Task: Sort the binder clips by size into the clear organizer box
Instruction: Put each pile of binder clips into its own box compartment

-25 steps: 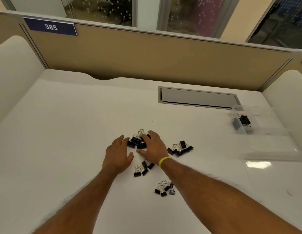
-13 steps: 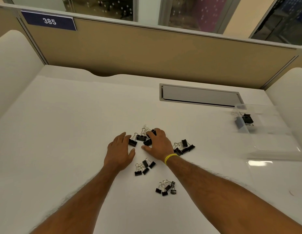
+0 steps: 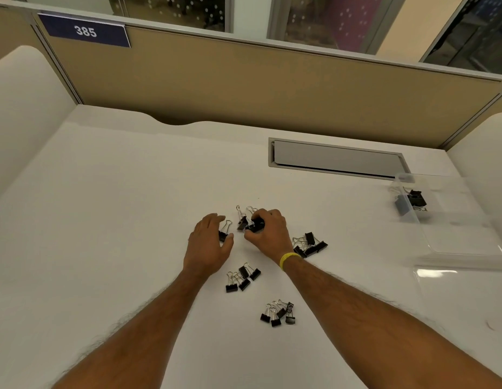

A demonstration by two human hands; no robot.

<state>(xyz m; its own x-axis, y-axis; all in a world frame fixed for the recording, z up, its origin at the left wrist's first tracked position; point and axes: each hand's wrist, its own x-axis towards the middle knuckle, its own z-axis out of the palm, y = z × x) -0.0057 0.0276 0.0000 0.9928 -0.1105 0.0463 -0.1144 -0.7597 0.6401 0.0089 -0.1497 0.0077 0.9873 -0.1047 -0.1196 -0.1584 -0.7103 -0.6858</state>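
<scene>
At frame centre, the left hand point(image 3: 209, 245) lies flat and spread on the desk point(image 3: 117, 220), holding nothing; one clip point(image 3: 225, 231) sits just beside its fingertips, wire handles pointing up-frame. Just right of it, the right hand point(image 3: 268, 233) is curled around a black clip point(image 3: 256, 224), fingers closed on it, with two more clips point(image 3: 242, 219) touching that one on its left. Three small heaps lie lower and to the right: one point(image 3: 242, 277) below the hands, one point(image 3: 279, 313) lower still, one point(image 3: 310, 244) beside the right wrist. The box point(image 3: 468, 234) stands at the right edge, well apart, with a clip or two in its far compartment. It lies to the right of both hands, so the right hand is nearer and likely carries its clip across.
</scene>
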